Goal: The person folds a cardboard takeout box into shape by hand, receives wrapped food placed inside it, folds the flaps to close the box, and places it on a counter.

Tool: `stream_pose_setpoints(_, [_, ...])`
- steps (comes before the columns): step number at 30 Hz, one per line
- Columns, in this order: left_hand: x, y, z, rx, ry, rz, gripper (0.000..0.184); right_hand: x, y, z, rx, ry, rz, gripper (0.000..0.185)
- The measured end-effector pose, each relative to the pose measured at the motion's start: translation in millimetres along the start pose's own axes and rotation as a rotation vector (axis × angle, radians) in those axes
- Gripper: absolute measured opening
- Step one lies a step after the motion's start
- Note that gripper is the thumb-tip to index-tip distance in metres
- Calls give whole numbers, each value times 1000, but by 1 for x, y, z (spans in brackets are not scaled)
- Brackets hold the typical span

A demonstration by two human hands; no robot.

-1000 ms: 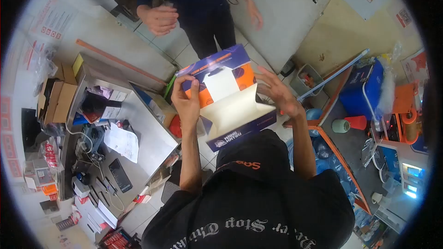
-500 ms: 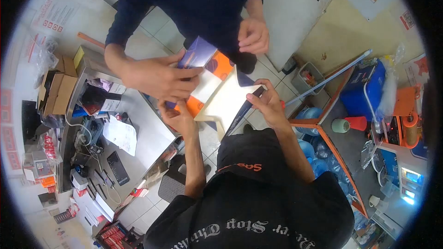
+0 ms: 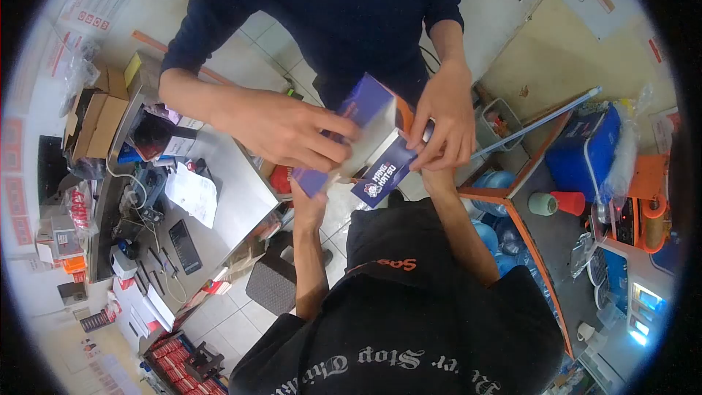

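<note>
A purple, orange and white cardboard box point(image 3: 387, 168), partly folded up, is held in mid-air in front of my chest. White lettering shows on its near panel. My left hand point(image 3: 310, 203) grips its lower left corner, fingers partly behind a purple flap. My right hand point(image 3: 439, 179) is closed at its right side, mostly covered by another person's hand. That person, in a dark blue top point(image 3: 329, 22), stands opposite. One of their hands point(image 3: 292, 132) reaches over the box's left side, somewhat blurred; the other point(image 3: 447, 113) presses on its right edge.
To the left is a counter point(image 3: 234, 197) with papers, a black phone-like slab point(image 3: 185, 245) and cables. A dark stool point(image 3: 274, 281) stands below it. On the right, a shelf holds a blue cooler point(image 3: 581, 150), a green cup point(image 3: 542, 203) and a red cup point(image 3: 569, 202).
The box has turned and its panels have come closer together, its lettered side now showing. The other person's second hand has come down onto its right edge, over my right hand.
</note>
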State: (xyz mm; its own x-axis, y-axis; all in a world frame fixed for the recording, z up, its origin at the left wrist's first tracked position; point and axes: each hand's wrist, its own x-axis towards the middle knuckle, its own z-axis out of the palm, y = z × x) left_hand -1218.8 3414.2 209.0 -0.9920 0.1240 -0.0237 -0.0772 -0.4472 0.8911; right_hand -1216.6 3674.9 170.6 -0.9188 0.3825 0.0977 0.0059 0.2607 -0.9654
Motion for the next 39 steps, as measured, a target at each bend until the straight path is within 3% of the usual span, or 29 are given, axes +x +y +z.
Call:
stream_pose_setpoints(1, [-5, -8, -8, 123, -69, 28, 105, 0, 4, -2, -97, -21, 8, 44])
stream_pose_setpoints(3, [-16, -10, -15, 210, -128, -57, 106, -5, -1, 1, -37, 162, -175, 44])
stream_pose_setpoints(4, [-19, -2, -1, 353, -237, 36, 98, -6, -10, 0, -20, 225, -234, 44])
stream_pose_setpoints(6, [-30, 11, 39, 340, -252, 138, 59, -11, -22, -5, 14, 297, -312, 46])
stream_pose_setpoints(7, [-31, 11, 42, 341, -258, 132, 59, -15, -28, -8, 37, 304, -333, 47])
stream_pose_setpoints(9, [-31, 10, 46, 723, -202, 41, 38, -21, -34, -14, 84, 292, -355, 50])
stream_pose_setpoints(10, [-31, 10, 61, 704, -137, 142, 11, -23, -36, -17, 110, 277, -357, 51])
stream_pose_setpoints(11, [-31, 0, 58, 705, -145, 140, 11, -24, -38, -20, 136, 257, -352, 52])
stream_pose_setpoints(13, [-30, -16, 57, 894, -175, 431, 7, -26, -42, -22, 184, 220, -347, 55])
stream_pose_setpoints(19, [-49, -55, 67, 905, -81, 474, 13, -34, -53, -38, 364, 62, -274, 64])
stream_pose_setpoints(21, [-51, -68, 61, 931, -106, 635, 18, -35, -57, -43, 444, -2, -233, 67])
stream_pose_setpoints(25, [-48, -83, 63, 770, -206, 657, 30, -33, -65, -42, 676, -103, -93, 73])
stream_pose_setpoints(27, [-43, -51, 86, 1118, -566, 527, 49, -30, -70, -36, 867, -158, -15, 77])
stream_pose_setpoints(29, [-45, -55, 89, 1024, -588, 470, 63, -20, -79, -32, 1114, -219, 62, 80])
stream_pose_setpoints(33, [-34, -23, 122, 1238, -486, 455, 57, -5, -60, -28, 1555, -519, 158, 87])
stream_pose_setpoints(34, [-32, -22, 124, 1251, -473, 407, 57, -11, -35, -25, 1521, -612, 168, 102])
stream_pose_setpoints(35, [-30, -24, 123, 1251, -469, 409, 57, -19, -19, -24, 1520, -616, 168, 102])
stream_pose_setpoints(37, [-24, -26, 119, 1278, -430, 461, 48, -29, -12, -23, 1297, -422, 45, 87])
stream_pose_setpoints(39, [-15, -27, 110, 1300, -429, 517, 47, -33, -18, -25, 1063, -275, 160, 64])
